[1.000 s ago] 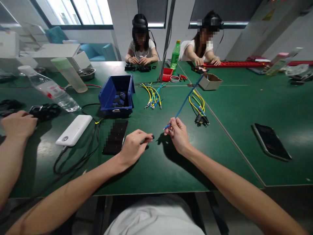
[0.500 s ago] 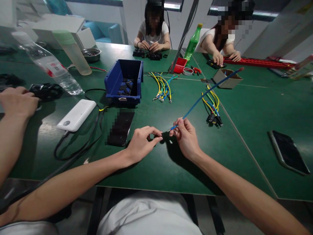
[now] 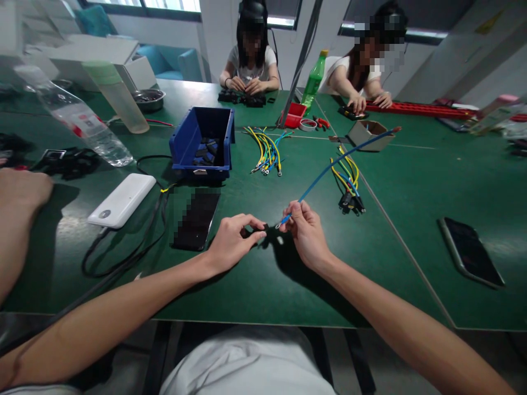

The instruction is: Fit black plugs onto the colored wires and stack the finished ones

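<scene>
My right hand (image 3: 305, 235) is closed around a blue wire (image 3: 325, 171) close to its lower end. The wire slants up to the right, and its far tip is reddish-brown. A small metal ring terminal (image 3: 278, 225) shows at the near end, just left of my right fingertips. My left hand (image 3: 230, 241) rests low over the table with thumb and forefinger pinched. Something dark by those fingertips merges with the shadow, so I cannot make out what they hold. A short gap separates the terminal from my left fingertips.
Beyond my hands are a blue bin (image 3: 200, 171) with black parts, a wire bundle (image 3: 267, 151) and wires with black connectors (image 3: 351, 203). Phones (image 3: 197, 219) (image 3: 469, 251) and a white power bank (image 3: 122, 201) lie at the sides. A co-worker's arm (image 3: 20, 219) reaches in from the left.
The whole view has shifted slightly, moving things left and down. My hands keep nearly the same grip and spacing. The co-worker's hand at the left has drawn a little further left.
</scene>
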`<state>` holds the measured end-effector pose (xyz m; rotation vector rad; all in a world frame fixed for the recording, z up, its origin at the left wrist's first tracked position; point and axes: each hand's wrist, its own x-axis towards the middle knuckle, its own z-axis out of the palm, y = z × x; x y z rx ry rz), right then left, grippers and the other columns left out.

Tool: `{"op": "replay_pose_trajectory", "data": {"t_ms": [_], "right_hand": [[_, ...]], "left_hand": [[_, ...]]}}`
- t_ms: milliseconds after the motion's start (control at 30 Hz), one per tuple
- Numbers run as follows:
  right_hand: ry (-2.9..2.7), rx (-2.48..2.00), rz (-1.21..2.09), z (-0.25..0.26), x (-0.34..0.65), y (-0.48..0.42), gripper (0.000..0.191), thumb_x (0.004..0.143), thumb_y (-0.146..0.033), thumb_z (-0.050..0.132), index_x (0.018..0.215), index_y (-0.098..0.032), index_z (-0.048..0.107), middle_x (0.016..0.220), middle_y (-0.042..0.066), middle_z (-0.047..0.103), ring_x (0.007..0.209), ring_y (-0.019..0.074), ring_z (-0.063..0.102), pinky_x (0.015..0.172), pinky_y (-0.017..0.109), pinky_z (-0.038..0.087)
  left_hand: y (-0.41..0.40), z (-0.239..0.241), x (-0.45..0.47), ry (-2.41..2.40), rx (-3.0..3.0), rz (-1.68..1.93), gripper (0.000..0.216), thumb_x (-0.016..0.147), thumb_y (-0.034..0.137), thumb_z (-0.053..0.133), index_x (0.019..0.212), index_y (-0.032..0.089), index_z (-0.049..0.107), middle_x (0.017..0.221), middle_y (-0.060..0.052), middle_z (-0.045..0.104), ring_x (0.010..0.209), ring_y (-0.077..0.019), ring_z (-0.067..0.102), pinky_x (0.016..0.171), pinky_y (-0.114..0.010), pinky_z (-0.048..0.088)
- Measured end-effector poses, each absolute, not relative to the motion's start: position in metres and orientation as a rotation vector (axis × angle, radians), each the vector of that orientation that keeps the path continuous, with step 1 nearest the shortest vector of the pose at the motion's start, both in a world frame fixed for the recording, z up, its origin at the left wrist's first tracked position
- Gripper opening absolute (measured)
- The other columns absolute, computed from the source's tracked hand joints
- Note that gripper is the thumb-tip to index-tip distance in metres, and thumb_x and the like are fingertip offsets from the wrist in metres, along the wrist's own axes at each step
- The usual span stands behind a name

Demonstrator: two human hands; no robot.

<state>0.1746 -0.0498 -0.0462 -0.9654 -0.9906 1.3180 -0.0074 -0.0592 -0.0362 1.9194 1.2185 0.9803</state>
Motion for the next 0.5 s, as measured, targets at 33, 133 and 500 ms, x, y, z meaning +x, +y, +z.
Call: {"op": "replay_pose_trajectory", "data": {"t_ms": [33,133,500], "right_hand": [[-0.995,-0.967,1.319,-0.0455,0.1748,-0.0501,0.027,0.088,-0.047,0.059,0.082,-0.021,0.055,0.063,-0.005,0.057,0.051,0.0069,0.054,0.052,0.019,0.042],[-1.003,-0.972,1.318,-0.0435,0.1749,-0.0508,0.029,0.088,-0.049,0.058,0.081,-0.021,0.054,0.066,-0.005,0.056,0.048,0.0055,0.05,0.049,0.019,0.039],[-1.124,-1.055,1.097,-0.0423,0.1752,-0.0489,0.031,0.087,-0.048,0.059,0.077,-0.019,0.055,0.059,-0.006,0.053,0.042,0.0058,0.048,0.041,0.019,0.036]], "left_hand": [[-0.0591,-0.036,-0.0076,1.218,1.927,0.987,0.006,0.077,0.016,0.072,0.082,0.019,0.07,0.091,0.0,0.075,0.07,-0.0132,0.063,0.061,-0.025,0.045],[-0.0596,-0.0352,-0.0079,1.202,1.95,0.999,0.005,0.078,0.017,0.071,0.082,0.019,0.07,0.092,0.0,0.075,0.07,-0.0132,0.063,0.061,-0.025,0.045],[-0.0594,-0.0382,-0.0102,1.135,1.902,1.074,0.01,0.078,0.023,0.073,0.084,0.018,0.068,0.094,-0.003,0.074,0.075,-0.015,0.066,0.066,-0.026,0.05]]}}
